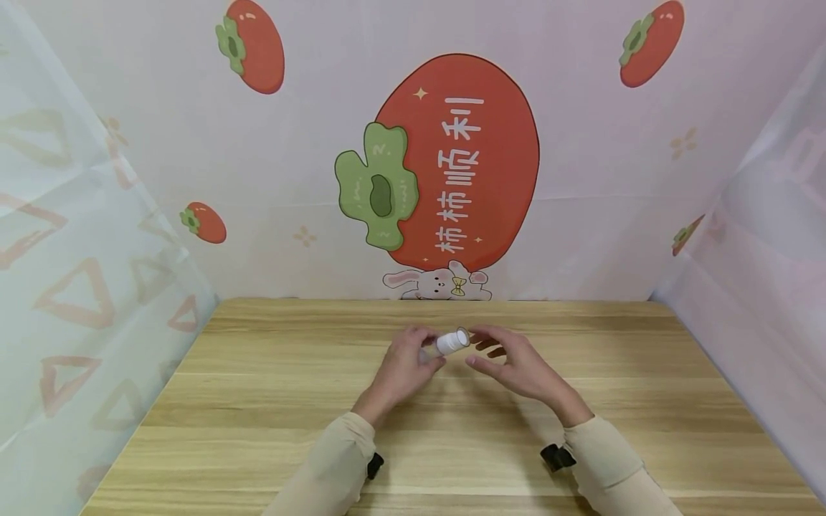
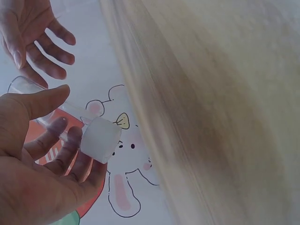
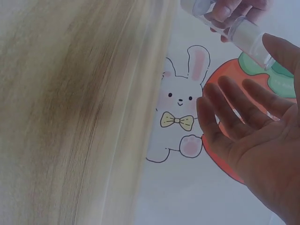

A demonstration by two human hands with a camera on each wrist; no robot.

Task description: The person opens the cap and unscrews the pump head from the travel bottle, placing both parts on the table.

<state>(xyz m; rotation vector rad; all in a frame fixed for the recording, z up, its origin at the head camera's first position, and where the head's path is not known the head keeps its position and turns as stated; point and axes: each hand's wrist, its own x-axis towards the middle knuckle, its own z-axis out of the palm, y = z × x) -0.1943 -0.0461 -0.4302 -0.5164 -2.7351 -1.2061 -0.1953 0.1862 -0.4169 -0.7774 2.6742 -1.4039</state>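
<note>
My left hand [image 1: 405, 362] grips a small clear bottle [image 1: 447, 344] over the far half of the table. The bottle is tilted, its capped end towards my right hand. In the right wrist view a white collar [image 3: 246, 35] shows under the clear cap [image 3: 266, 60]. The bottle's pale, squared-off bottom [image 2: 101, 139] sticks out past the left fingers in the left wrist view. My right hand [image 1: 519, 364] holds nothing; its fingers are spread and slightly bent, palm towards the bottle, with the fingertips close to the cap.
Beneath both hands lies a wood-grain table [image 1: 271, 401]. Behind it stands a printed backdrop [image 1: 310, 279] with a big red persimmon [image 1: 497, 165] and a white rabbit [image 1: 435, 283]. Pale printed sheets rise at the left and right sides. Black straps [image 1: 556, 457] sit at both wrists.
</note>
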